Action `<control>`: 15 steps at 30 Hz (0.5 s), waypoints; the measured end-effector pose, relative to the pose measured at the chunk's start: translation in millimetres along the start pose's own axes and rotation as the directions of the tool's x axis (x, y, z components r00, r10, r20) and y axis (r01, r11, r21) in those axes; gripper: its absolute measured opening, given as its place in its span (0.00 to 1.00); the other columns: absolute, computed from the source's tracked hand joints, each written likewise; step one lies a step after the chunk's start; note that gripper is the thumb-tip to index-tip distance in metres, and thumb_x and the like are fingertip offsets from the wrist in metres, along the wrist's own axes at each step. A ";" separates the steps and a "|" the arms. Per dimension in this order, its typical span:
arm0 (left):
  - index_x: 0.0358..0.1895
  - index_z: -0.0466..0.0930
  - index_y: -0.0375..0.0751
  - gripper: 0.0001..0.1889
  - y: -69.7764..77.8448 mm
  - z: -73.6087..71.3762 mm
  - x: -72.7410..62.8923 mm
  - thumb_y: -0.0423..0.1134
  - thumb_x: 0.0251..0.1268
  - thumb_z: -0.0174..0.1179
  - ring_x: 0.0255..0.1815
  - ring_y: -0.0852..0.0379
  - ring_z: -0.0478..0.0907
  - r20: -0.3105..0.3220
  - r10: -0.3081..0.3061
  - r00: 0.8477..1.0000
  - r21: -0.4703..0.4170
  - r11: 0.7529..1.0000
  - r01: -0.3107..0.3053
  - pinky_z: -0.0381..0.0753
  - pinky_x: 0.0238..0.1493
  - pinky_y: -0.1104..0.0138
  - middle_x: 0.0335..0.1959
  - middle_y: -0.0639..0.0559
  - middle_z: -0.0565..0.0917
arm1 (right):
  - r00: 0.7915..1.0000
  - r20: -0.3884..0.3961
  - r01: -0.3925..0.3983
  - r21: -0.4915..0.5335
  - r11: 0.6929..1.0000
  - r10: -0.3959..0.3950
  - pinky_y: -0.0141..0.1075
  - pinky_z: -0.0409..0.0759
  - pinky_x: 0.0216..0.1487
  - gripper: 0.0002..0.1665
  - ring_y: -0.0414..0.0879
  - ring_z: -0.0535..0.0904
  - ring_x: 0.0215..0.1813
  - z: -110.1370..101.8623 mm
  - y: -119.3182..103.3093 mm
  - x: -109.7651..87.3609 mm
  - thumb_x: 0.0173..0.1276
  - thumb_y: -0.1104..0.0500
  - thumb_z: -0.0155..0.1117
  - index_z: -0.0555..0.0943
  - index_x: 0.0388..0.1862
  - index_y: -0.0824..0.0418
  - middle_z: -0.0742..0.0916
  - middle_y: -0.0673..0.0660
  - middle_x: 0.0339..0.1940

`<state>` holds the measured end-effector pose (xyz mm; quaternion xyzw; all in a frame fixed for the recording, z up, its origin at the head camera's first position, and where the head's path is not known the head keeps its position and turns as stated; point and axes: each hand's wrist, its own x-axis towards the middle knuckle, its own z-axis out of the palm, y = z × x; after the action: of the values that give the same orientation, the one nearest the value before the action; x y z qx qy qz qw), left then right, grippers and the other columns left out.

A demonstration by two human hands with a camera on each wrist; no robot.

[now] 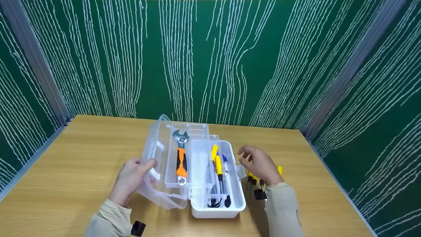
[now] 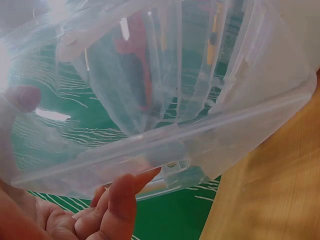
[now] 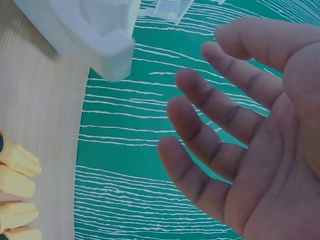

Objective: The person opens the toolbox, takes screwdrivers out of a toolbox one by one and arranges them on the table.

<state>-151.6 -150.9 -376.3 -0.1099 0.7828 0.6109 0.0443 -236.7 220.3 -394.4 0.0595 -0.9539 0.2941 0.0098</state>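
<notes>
Toolbox open on a wooden table, its clear lid in the left hand

Inside the white base we see yellow-handled screwdrivers, a small blue item and dark pieces we cannot identify. A clear tray, partly overlapping the base's left side, carries an adjustable wrench with an orange and black handle. The toolbox stands between the two hands. The left hand grips the raised lid's edge, thumb on one face, fingers on the other. The right hand hangs just beside the base's right wall, near more yellow-handled tools lying on the table; we see it holding nothing, fingers apart and loosely bent.
</notes>
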 end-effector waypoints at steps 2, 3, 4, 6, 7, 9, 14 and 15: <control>0.59 0.69 0.35 0.31 0.3 -0.4 0.1 0.54 0.60 0.59 0.44 0.48 0.77 0.003 -0.006 1.000 0.011 1.000 0.006 0.80 0.39 0.63 0.52 0.39 0.77 | 1.000 -0.016 0.018 -0.002 1.000 -0.018 0.35 0.80 0.40 0.11 0.49 0.76 0.43 0.1 -1.2 -0.5 0.66 0.55 0.64 0.80 0.47 0.47 0.83 0.50 0.42; 0.59 0.68 0.36 0.31 0.4 -0.6 0.3 0.55 0.60 0.59 0.44 0.48 0.77 0.004 -0.011 1.000 0.017 1.000 0.010 0.80 0.39 0.64 0.52 0.39 0.77 | 0.999 -0.025 0.031 -0.004 1.000 -0.031 0.36 0.80 0.41 0.11 0.49 0.75 0.44 0.2 -2.0 -0.8 0.66 0.55 0.64 0.80 0.47 0.47 0.83 0.49 0.42; 0.60 0.68 0.36 0.32 0.6 -0.9 0.4 0.55 0.59 0.59 0.45 0.48 0.77 0.006 -0.014 1.000 0.022 1.000 0.014 0.80 0.40 0.64 0.53 0.40 0.76 | 0.998 -0.035 0.047 -0.003 0.999 -0.047 0.38 0.80 0.43 0.11 0.49 0.75 0.44 0.3 -2.7 -1.1 0.66 0.55 0.64 0.80 0.47 0.47 0.83 0.49 0.42; 0.60 0.68 0.37 0.32 0.9 -1.6 0.8 0.56 0.59 0.59 0.45 0.48 0.77 0.007 -0.015 1.000 0.035 0.999 0.014 0.79 0.40 0.64 0.53 0.40 0.77 | 0.995 -0.057 0.083 -0.004 0.997 -0.083 0.40 0.80 0.45 0.11 0.48 0.76 0.45 0.5 -4.3 -2.2 0.66 0.55 0.63 0.80 0.47 0.47 0.83 0.49 0.42; 0.59 0.69 0.36 0.32 0.9 -1.9 1.0 0.56 0.59 0.59 0.44 0.48 0.77 0.007 -0.011 1.000 0.047 0.999 0.010 0.79 0.39 0.64 0.52 0.40 0.77 | 0.992 -0.071 0.106 -0.005 0.994 -0.106 0.41 0.79 0.46 0.11 0.49 0.76 0.45 0.6 -5.3 -2.9 0.66 0.56 0.63 0.81 0.47 0.47 0.83 0.49 0.42; 0.57 0.70 0.36 0.31 1.0 -2.5 1.7 0.56 0.59 0.59 0.42 0.49 0.78 0.002 0.003 1.000 0.070 0.998 -0.003 0.79 0.38 0.65 0.49 0.41 0.78 | 0.984 -0.095 0.152 0.000 0.988 -0.151 0.42 0.79 0.48 0.10 0.50 0.77 0.46 1.2 -7.4 -4.3 0.66 0.57 0.64 0.81 0.46 0.49 0.83 0.49 0.42; 0.57 0.69 0.35 0.30 1.2 -3.0 1.8 0.55 0.61 0.58 0.41 0.49 0.77 -0.001 0.018 1.000 0.098 0.995 -0.018 0.79 0.38 0.65 0.48 0.41 0.78 | 0.960 -0.129 0.253 0.010 0.967 -0.250 0.44 0.79 0.49 0.09 0.50 0.78 0.45 4.0 -14.7 -7.1 0.65 0.59 0.64 0.82 0.44 0.51 0.84 0.48 0.41; 0.58 0.69 0.35 0.30 1.2 -2.7 1.8 0.55 0.61 0.58 0.42 0.49 0.77 0.001 0.015 1.000 0.095 0.995 -0.015 0.79 0.38 0.65 0.49 0.41 0.78 | 0.956 -0.133 0.266 0.013 0.964 -0.262 0.45 0.79 0.49 0.09 0.49 0.78 0.44 4.6 -16.2 -7.7 0.64 0.59 0.65 0.82 0.43 0.51 0.84 0.48 0.41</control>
<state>-153.5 -153.4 -374.9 -0.1018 0.8117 0.5733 0.0451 -227.1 205.3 -389.6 0.1671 -0.9301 0.3082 0.1101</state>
